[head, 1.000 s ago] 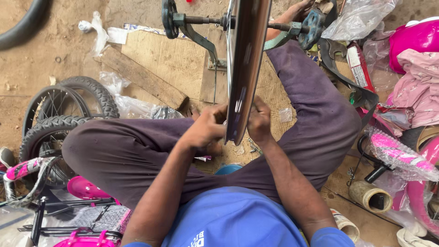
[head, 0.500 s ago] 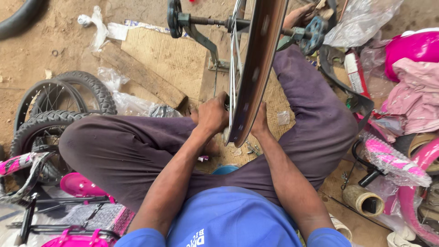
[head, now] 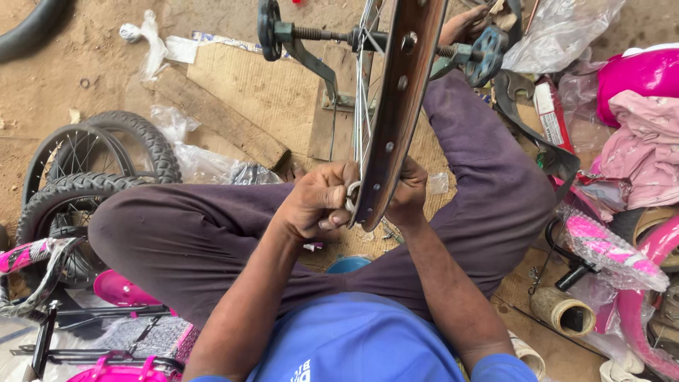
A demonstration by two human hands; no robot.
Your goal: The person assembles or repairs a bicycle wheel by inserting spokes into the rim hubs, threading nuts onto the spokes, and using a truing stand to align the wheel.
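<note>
Right hand [head: 409, 194] half-hidden behind wheel rim [head: 396, 120]

head camera, looking down, close overhead

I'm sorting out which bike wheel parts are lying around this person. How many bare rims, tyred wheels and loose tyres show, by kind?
Bare brown metal wheel rim in the stand, gripped by left hand and right hand: 1
Small black spoked wheels with knobbly tyres at left: 2
Loose black tyre at the top left corner: 1
Total: 4
</note>
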